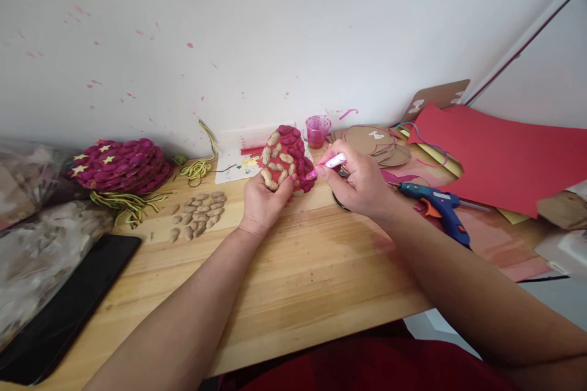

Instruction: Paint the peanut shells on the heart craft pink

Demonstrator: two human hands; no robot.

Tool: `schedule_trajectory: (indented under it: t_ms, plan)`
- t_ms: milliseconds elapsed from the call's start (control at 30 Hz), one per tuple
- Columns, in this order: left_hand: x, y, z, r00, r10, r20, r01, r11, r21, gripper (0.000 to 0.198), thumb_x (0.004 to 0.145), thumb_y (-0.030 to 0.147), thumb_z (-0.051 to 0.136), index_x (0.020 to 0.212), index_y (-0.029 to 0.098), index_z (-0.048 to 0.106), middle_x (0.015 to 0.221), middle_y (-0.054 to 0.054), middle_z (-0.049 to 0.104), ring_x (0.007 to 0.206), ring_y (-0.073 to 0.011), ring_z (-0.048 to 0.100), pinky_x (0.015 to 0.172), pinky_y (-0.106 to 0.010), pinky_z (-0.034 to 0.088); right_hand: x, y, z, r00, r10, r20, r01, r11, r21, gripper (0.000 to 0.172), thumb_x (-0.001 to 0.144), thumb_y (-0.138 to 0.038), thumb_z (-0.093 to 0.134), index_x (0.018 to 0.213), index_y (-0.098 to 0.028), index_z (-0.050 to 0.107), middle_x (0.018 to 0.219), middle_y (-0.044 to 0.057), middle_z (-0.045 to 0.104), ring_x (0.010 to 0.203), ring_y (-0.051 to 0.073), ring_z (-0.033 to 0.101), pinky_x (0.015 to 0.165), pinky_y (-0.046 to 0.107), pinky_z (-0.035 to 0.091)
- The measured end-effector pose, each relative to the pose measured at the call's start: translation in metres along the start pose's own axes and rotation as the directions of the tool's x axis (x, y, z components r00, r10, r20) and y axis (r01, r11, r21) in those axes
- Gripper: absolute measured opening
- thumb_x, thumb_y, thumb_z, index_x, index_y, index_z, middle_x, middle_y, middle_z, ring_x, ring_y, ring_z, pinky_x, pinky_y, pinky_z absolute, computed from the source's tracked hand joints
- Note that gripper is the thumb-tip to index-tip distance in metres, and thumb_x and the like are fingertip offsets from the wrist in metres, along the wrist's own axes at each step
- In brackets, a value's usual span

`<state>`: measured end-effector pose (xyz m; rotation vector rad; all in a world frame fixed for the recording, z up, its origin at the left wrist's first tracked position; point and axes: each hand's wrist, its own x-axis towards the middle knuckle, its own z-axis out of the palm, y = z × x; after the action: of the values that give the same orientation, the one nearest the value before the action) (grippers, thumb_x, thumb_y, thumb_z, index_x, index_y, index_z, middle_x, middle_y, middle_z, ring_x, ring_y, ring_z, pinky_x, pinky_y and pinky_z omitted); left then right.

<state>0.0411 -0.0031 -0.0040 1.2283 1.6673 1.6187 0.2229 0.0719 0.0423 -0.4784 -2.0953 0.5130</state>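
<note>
My left hand [266, 198] is closed on the lower left edge of a red piece covered with peanuts [279, 159], held tilted up above the table. Its right side and top carry magenta-painted peanuts; those on the left are bare tan shells. A white-handled paintbrush [335, 160] is pinched in my right hand [355, 178]. The brush's pink end meets the painted right edge of the piece; its bristles are hard to make out. Just behind stands a clear cup [318, 130] stained with pink paint.
Loose peanuts [200, 215] lie left of my left hand. Further left are a stack of magenta peanut pieces [121, 165], yellow-green cord [196, 170] and a black phone-like slab [68, 311]. Cardboard cutouts [367, 142], a blue glue gun [435, 204] and red sheets [499, 153] lie right.
</note>
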Motion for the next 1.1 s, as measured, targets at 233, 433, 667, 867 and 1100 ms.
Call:
schedule_trajectory:
  t_ms: [233, 433, 667, 867, 1100]
  plan:
    - [0.0002, 0.0046, 0.0012, 0.999, -0.04, 0.004, 0.04, 0.998, -0.055, 0.029, 0.073, 0.041, 0.079, 0.068, 0.021, 0.059, 0.053, -0.001, 0.063, 0.042, -0.0139, 0.054, 0.042, -0.026, 0.045, 0.0006, 0.0028, -0.0003, 0.999, 0.01, -0.052, -0.01, 1.0, -0.009, 0.01, 0.094, -0.027, 0.064, 0.088, -0.022, 0.057, 0.077, 0.0, 0.066, 0.066, 0.015, 0.058, 0.062, 0.029, 0.042]
    - [0.0004, 0.0045, 0.0006, 1.0, -0.023, 0.013, 0.023, 0.999, -0.029, 0.028, 0.075, 0.041, 0.077, 0.068, 0.02, 0.059, 0.053, 0.0, 0.062, 0.042, -0.0126, 0.053, 0.044, -0.025, 0.044, -0.0002, 0.0034, -0.0001, 1.0, -0.013, -0.024, 0.013, 1.0, -0.012, 0.009, 0.094, -0.027, 0.063, 0.088, -0.022, 0.058, 0.077, 0.0, 0.066, 0.069, 0.015, 0.059, 0.065, 0.03, 0.043]
    - [-0.0004, 0.0038, 0.0004, 1.0, -0.013, 0.028, 0.012, 1.0, 0.005, 0.026, 0.077, 0.039, 0.075, 0.069, 0.02, 0.06, 0.053, 0.0, 0.063, 0.043, -0.0127, 0.054, 0.044, -0.024, 0.045, -0.0003, 0.0043, 0.0001, 0.998, -0.047, -0.029, 0.046, 0.999, -0.017, 0.007, 0.094, -0.023, 0.063, 0.09, -0.022, 0.058, 0.078, 0.0, 0.066, 0.069, 0.015, 0.059, 0.066, 0.03, 0.043]
    - [-0.0005, 0.0051, 0.0012, 0.999, -0.022, 0.038, 0.022, 1.0, -0.002, 0.028, 0.077, 0.04, 0.074, 0.065, 0.02, 0.059, 0.053, 0.0, 0.062, 0.042, -0.0125, 0.054, 0.043, -0.024, 0.045, -0.0003, 0.0031, 0.0007, 0.997, -0.076, -0.012, 0.075, 0.996, -0.047, 0.006, 0.095, -0.023, 0.062, 0.091, -0.021, 0.058, 0.08, 0.001, 0.065, 0.071, 0.015, 0.059, 0.067, 0.03, 0.044]
    - [-0.0009, 0.0079, 0.0021, 0.998, -0.047, 0.029, 0.049, 0.998, -0.044, 0.028, 0.075, 0.04, 0.076, 0.065, 0.019, 0.06, 0.052, -0.001, 0.062, 0.041, -0.0131, 0.054, 0.042, -0.024, 0.045, -0.0005, 0.0036, 0.0004, 0.997, -0.07, 0.02, 0.071, 0.997, -0.025, 0.003, 0.094, -0.02, 0.062, 0.094, -0.021, 0.059, 0.083, 0.002, 0.067, 0.074, 0.015, 0.061, 0.071, 0.03, 0.046]
